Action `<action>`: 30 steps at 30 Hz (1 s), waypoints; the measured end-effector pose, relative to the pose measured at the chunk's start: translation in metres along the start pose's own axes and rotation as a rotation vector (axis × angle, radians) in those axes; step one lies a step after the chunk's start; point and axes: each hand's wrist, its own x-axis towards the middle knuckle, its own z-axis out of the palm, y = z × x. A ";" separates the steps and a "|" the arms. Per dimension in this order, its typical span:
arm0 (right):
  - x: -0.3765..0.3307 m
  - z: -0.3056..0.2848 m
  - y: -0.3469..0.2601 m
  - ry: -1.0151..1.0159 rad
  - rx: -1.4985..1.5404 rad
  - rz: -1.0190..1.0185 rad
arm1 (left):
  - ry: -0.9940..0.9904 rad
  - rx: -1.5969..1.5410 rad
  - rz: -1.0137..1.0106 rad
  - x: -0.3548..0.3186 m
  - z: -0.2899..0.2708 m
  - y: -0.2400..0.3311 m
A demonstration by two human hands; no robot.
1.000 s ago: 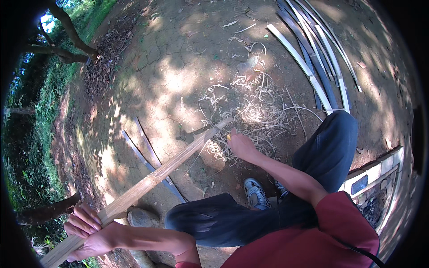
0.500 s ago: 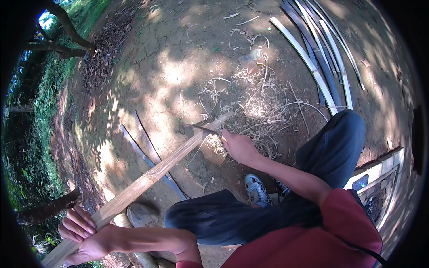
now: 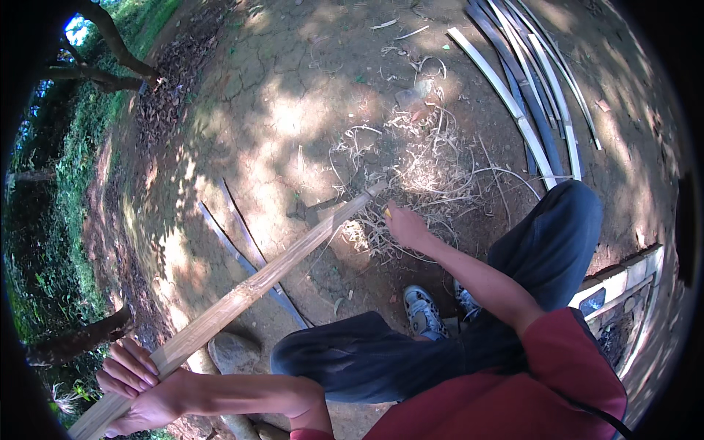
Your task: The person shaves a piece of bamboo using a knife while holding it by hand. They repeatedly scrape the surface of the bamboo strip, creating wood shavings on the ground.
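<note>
A long split bamboo length (image 3: 282, 262) runs slantwise from the lower left to the middle, its pale face up with a node partway along. Around its near end my left hand (image 3: 143, 389) is closed, fingers curled over the edge. My right hand (image 3: 409, 226) is beside the far end, closed round the yellowish handle of a knife (image 3: 387, 213). Its dark blade is mostly hard to make out, close to the bamboo's tip. Thin curled shavings (image 3: 433, 176) lie in a heap beyond that tip.
Long bamboo strips (image 3: 532, 95) lie at the far right. Two dark strips (image 3: 235, 235) cross under the bamboo length. A stone (image 3: 233, 352) sits by my left knee, and a pale-edged frame (image 3: 623, 282) is at the right. Branches (image 3: 110, 44) and greenery edge the left.
My right hand with the knife has moved a little away and to the right, toward the bamboo's far end. The left hand and the bamboo have hardly moved.
</note>
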 end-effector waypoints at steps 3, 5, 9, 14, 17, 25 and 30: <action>0.013 0.001 0.017 0.008 0.013 0.068 | -0.013 -0.030 0.002 0.001 -0.004 0.000; -0.003 -0.017 -0.023 0.037 0.083 0.039 | -0.011 -0.038 0.003 -0.001 -0.004 0.002; -0.053 -0.080 -0.106 -0.122 0.262 -0.186 | 0.004 0.095 0.082 -0.009 0.013 -0.008; -0.116 -0.104 -0.168 -0.056 0.341 -0.531 | -0.018 0.119 0.102 -0.011 0.017 0.005; -0.126 -0.104 -0.172 -0.130 0.152 -0.425 | -0.023 0.066 0.119 -0.019 0.023 0.007; -0.123 -0.110 -0.156 -0.143 0.068 -0.300 | -0.072 -0.190 0.059 -0.039 0.032 0.021; -0.095 -0.082 -0.113 -0.039 0.070 -0.220 | -0.138 -0.316 0.032 -0.045 0.041 0.024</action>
